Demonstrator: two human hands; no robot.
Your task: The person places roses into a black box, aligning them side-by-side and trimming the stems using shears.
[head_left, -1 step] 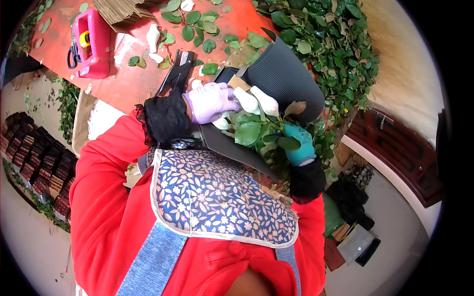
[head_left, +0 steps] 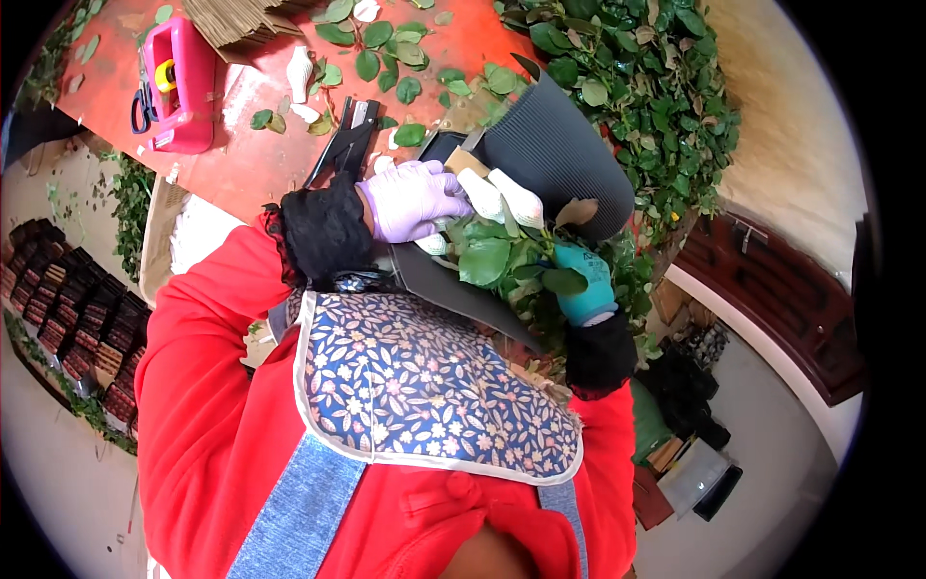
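My left hand, in a lilac glove, curls its fingers against white-wrapped rose buds. One white-wrapped rose bud lies at its fingertips, another just to the right, and a third partly shows under the hand. Below these heads spread green rose leaves. My right hand, gloved in teal, closes round the leafy rose stems; leaves cover part of its fingers. A dark corrugated sheet curves up behind the roses, and a dark flap lies under them, against my apron.
A black stapler rests beyond my left hand on the red table. Farther left stand a pink caddy with yellow tape and scissors. Brown corrugated cardboard lies at the back. Leafy stems heap up at the right.
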